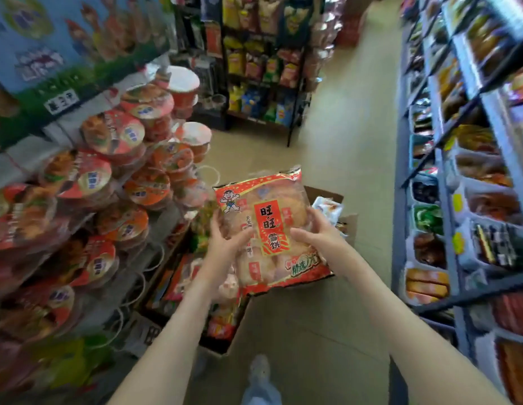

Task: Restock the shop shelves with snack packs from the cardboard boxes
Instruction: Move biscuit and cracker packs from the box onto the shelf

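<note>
Fingers of the left hand point(225, 244) and right hand point(321, 233) clasp the snack pack point(269, 217) by its side edges above the cardboard box point(327, 193). Open floor point(366, 176) lies right of the box.

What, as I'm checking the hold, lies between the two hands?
The red snack pack: the left hand holds its left edge, the right hand its right, in the head view.

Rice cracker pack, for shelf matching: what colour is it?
The rice cracker pack is mainly red with clear panels; head view.
</note>
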### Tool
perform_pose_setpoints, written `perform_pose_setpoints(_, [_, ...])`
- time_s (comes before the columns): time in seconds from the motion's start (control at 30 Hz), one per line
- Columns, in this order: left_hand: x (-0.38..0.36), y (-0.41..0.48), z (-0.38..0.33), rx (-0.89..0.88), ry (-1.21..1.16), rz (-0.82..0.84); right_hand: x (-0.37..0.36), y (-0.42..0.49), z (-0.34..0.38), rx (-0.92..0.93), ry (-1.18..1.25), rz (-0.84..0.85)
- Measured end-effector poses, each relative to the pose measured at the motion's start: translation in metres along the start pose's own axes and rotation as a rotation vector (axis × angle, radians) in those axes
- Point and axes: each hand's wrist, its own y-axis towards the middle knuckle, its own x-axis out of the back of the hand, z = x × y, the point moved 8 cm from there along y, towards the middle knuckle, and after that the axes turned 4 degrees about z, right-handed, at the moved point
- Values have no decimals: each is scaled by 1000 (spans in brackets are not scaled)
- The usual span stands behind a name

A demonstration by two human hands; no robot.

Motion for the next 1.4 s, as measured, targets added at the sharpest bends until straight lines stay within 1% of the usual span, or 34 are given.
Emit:
perform_pose_setpoints(0.07, [-67,3,-14,-88,92,79,58,-41,11,38,49,-185])
perform_pose_setpoints(0.1, [-106,3,-18,-136,116,156,88,-67,17,66,45,-289])
perform_pose_setpoints(0.2, [-228,-24,-26,-263,156,491,170,-160,34,157,-2,-598])
perform_pose_setpoints(0.23, [-264,-36,-25,-301,208,585,191,-193,40,192,-7,-657])
perform_pose_setpoints(0.3, [-327,-63,-23,-365,285,729,219,-256,49,221,-111,-715])
perform_pose_setpoints(0.4, [-408,-105,-24,-383,260,895,244,-335,60,170,-412,-781])
perform_pose_setpoints(0.43, [-432,-118,-25,-394,249,953,250,-359,63,158,-467,-830])
perform_pose_setpoints(0.5, [-473,-143,-29,-419,251,1066,260,-403,72,186,-488,-948])
perform_pose_setpoints(0.57, [-508,-165,-34,-455,280,1170,266,-444,80,212,-524,-1087])
perform_pose_setpoints(0.6, [-521,-174,-38,-471,285,1212,267,-458,83,221,-535,-1130])
perform_pose_setpoints(0.77, [-590,-221,-64,-580,264,1442,273,-529,103,227,-492,-1392])
perform_pose_setpoints(0.93, [-647,-270,-83,-578,158,1712,273,-596,115,247,-345,-1580])
perform_pose_setpoints(1.0, [-666,-290,-84,-521,97,1761,270,-619,114,265,-304,-1643])
perform_pose_setpoints(1.03, [-677,-298,-82,-480,84,1757,269,-632,112,275,-285,-1681])
perform_pose_setpoints(1.07, [-686,-305,-79,-456,108,1735,269,-644,110,281,-266,-1727])
perform_pose_setpoints(1.13, [-710,-319,-65,-464,229,1715,270,-669,102,268,-216,-1823])
perform_pose_setpoints(1.2, [-729,-341,-49,-446,282,1820,275,-692,92,241,-186,-1920])
perform_pose_setpoints(1.27, [-743,-367,-37,-444,255,1929,283,-707,86,201,-240,-1996])
perform_pose_setpoints(1.33, [-757,-388,-31,-590,262,1950,296,-713,81,50,-341,-2018])
perform_pose_setpoints(1.4, [-769,-407,-29,-750,306,1926,313,-719,69,-137,-383,-1966])
